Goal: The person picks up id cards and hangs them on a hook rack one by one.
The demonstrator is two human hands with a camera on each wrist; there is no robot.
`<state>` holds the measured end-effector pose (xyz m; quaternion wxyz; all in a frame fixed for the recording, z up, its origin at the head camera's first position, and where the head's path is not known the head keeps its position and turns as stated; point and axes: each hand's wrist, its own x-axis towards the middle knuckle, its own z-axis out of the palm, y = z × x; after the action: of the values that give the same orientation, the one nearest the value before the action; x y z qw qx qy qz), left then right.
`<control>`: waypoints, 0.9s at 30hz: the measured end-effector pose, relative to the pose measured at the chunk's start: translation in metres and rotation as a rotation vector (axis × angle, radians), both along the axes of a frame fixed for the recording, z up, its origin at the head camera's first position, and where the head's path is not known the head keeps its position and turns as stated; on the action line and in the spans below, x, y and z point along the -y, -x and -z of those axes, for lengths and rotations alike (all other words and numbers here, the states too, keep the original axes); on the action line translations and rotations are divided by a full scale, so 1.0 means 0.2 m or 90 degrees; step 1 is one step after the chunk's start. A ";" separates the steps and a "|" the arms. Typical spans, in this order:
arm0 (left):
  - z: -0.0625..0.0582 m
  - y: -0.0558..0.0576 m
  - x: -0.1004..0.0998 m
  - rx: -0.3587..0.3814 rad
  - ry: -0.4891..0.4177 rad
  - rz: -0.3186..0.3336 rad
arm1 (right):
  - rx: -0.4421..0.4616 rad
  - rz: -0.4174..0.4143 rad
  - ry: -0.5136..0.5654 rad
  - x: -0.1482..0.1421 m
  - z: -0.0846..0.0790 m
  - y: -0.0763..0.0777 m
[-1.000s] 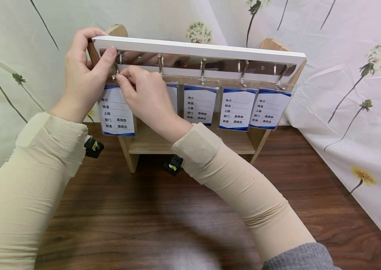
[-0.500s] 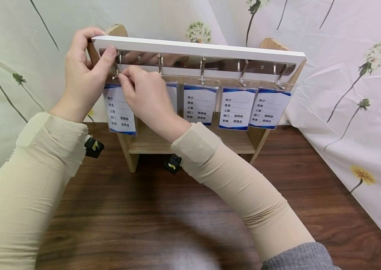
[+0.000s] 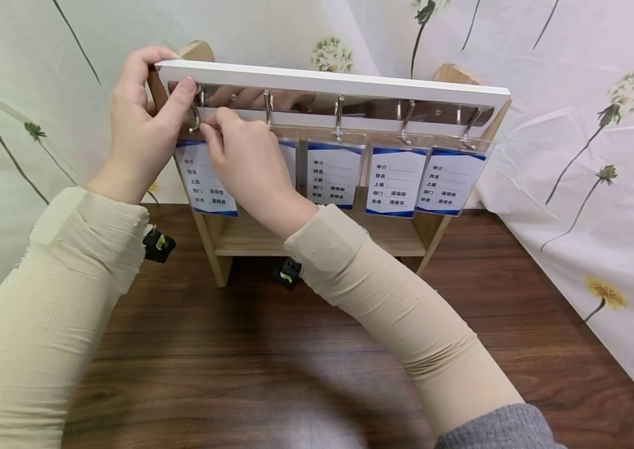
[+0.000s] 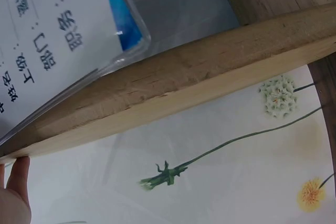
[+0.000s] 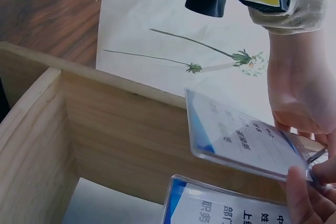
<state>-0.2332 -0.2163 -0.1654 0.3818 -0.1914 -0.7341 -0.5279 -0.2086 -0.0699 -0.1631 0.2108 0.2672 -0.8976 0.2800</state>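
Observation:
My left hand holds the left end of the white hook rail, thumb on its front and fingers behind the top corner. My right hand pinches the top edge of the leftmost badge holder, a clear sleeve with a blue and white card. That badge holder hangs tilted just below the leftmost metal hook; in the right wrist view the hook is right by its top edge. Whether the hook passes through its slot is hidden by the fingers. A second badge holder is partly behind my right hand.
Three more badge holders, among them the middle one, hang from hooks to the right. The rail tops a wooden stand with a shelf, on a dark wood-grain surface. Flower-printed cloth surrounds it.
The leftmost badge holder has swung right and its lower edge has risen, with my right hand shifting slightly right. My left hand stays on the rail.

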 end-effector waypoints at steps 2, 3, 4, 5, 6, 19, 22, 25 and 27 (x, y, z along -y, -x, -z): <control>0.00 0.00 0.00 0.000 0.001 -0.001 | -0.011 0.006 -0.011 0.00 0.01 0.00; 0.00 0.00 -0.01 0.000 0.002 -0.001 | -0.017 0.007 -0.015 0.00 0.01 0.00; 0.00 0.00 -0.01 0.005 0.000 0.000 | -0.022 0.009 -0.019 -0.01 0.01 0.00; 0.00 0.00 -0.01 0.005 0.000 0.000 | -0.028 0.009 -0.023 -0.01 0.02 0.01; 0.00 0.00 -0.01 0.005 0.001 0.000 | -0.034 0.009 -0.026 -0.01 0.02 0.01; 0.01 -0.01 -0.01 -0.025 0.005 -0.002 | -0.092 -0.010 -0.040 -0.03 0.06 0.01; 0.01 0.00 -0.01 -0.030 0.001 0.002 | -0.096 -0.018 -0.045 -0.04 0.06 -0.01; 0.01 0.01 -0.01 -0.033 -0.002 0.002 | -0.118 -0.019 -0.055 -0.06 0.07 -0.02; 0.01 0.01 -0.01 -0.035 -0.002 -0.001 | -0.146 -0.021 -0.061 -0.08 0.08 -0.03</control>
<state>-0.2356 -0.2141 -0.1683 0.4030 -0.2045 -0.7224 -0.5233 -0.2025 -0.0547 -0.1783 0.2943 0.3216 -0.8755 0.2082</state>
